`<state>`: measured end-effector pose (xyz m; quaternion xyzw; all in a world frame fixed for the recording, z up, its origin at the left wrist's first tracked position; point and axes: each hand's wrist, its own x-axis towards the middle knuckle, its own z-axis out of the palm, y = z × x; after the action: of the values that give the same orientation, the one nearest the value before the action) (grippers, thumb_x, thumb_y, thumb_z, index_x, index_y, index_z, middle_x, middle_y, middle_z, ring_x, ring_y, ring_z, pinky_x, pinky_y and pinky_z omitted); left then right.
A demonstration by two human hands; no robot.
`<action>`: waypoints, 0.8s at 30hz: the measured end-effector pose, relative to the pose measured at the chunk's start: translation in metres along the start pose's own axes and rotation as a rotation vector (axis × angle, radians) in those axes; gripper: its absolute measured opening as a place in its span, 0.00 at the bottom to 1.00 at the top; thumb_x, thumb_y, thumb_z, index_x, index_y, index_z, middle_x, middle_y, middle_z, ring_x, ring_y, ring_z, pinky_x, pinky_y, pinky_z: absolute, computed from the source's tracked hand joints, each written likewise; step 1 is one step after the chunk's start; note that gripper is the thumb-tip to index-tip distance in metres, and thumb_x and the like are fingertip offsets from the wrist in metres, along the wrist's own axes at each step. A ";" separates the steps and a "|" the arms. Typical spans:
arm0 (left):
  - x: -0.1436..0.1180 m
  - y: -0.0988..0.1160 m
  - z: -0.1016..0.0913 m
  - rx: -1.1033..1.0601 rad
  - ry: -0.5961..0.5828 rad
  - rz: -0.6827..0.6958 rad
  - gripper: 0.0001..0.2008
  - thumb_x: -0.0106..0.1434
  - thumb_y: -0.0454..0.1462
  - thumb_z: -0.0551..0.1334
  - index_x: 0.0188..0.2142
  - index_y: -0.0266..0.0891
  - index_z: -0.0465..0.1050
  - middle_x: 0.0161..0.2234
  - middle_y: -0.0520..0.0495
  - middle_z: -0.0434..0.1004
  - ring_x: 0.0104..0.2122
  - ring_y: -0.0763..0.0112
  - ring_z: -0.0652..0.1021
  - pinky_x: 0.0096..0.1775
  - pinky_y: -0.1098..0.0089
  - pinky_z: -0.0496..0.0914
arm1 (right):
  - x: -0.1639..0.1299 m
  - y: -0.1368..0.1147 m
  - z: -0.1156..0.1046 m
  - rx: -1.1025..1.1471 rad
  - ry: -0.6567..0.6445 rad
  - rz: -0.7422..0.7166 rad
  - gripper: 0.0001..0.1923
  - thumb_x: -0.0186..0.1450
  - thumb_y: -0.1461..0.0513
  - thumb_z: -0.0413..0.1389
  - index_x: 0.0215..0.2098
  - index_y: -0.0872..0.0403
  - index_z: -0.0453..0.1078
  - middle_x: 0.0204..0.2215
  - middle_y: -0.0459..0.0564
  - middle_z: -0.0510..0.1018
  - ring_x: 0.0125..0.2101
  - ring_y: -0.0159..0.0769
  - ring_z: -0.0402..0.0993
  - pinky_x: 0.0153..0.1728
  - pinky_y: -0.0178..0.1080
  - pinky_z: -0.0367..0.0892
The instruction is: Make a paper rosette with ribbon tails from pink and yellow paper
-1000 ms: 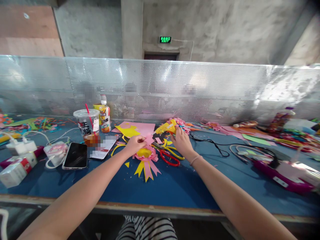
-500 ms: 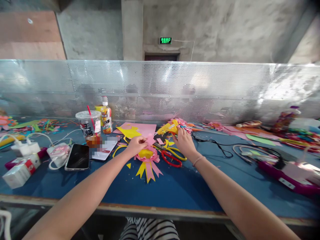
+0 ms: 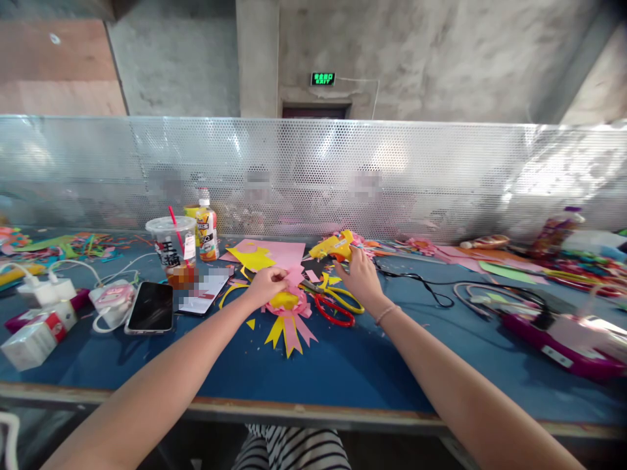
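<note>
The left hand (image 3: 267, 283) pinches a small pink paper piece (image 3: 294, 274) between thumb and fingertips, holding it right at the top edge of the pink-and-yellow paper rosette (image 3: 287, 312) that lies flat on the blue table (image 3: 343, 365). The rosette sits straight ahead of the person, its pink and yellow ribbon tails pointing toward the near edge — a placement that keeps the yellow centre facing up and open to work from above. The pinch is narrow and fingertip-only, which leaves most of the pink piece exposed.

The right hand (image 3: 361, 275) reaches farther back and closes around the handle of the yellow glue gun (image 3: 333, 247), whose nozzle points left toward the pink piece. Whether the gun is lifted clear of the table or resting on it is hard to tell from this angle. Its black cord (image 3: 421, 284) trails off to the right, out of the way of both forearms.

Red-handled scissors (image 3: 333, 310) and yellow-handled scissors (image 3: 345, 299) lie just beside the rosette, between the two hands, within easy reach. Behind the left hand are pink and yellow paper sheets (image 3: 267, 253). Off to the left stand a lidded plastic cup (image 3: 170, 243) with a red straw and a small bottle (image 3: 206, 234), with a dark phone (image 3: 149, 306) lying flat nearby — all well apart from the glue work.
</note>
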<state>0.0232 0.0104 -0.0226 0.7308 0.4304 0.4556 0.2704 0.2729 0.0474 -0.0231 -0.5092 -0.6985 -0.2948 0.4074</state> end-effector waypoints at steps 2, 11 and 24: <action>0.000 0.000 0.000 0.020 -0.010 0.009 0.03 0.48 0.34 0.58 0.21 0.35 0.67 0.20 0.54 0.66 0.25 0.74 0.68 0.30 0.73 0.62 | 0.000 -0.002 -0.002 0.022 0.003 -0.008 0.26 0.63 0.52 0.43 0.51 0.63 0.57 0.42 0.64 0.69 0.44 0.49 0.66 0.41 0.47 0.64; -0.001 0.000 0.001 0.065 -0.034 0.048 0.03 0.49 0.32 0.57 0.21 0.35 0.68 0.20 0.54 0.66 0.25 0.74 0.67 0.30 0.73 0.61 | 0.000 -0.009 -0.005 0.040 -0.041 -0.040 0.24 0.64 0.55 0.43 0.50 0.65 0.58 0.43 0.66 0.69 0.46 0.48 0.65 0.44 0.48 0.62; -0.001 0.002 0.001 0.061 -0.038 0.051 0.04 0.48 0.34 0.56 0.21 0.35 0.67 0.21 0.53 0.65 0.25 0.74 0.67 0.29 0.74 0.61 | 0.000 -0.007 -0.003 0.028 -0.042 -0.068 0.22 0.64 0.57 0.43 0.50 0.64 0.58 0.43 0.64 0.70 0.46 0.48 0.65 0.44 0.48 0.63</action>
<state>0.0242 0.0083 -0.0222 0.7580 0.4200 0.4350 0.2446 0.2666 0.0427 -0.0211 -0.4857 -0.7277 -0.2880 0.3894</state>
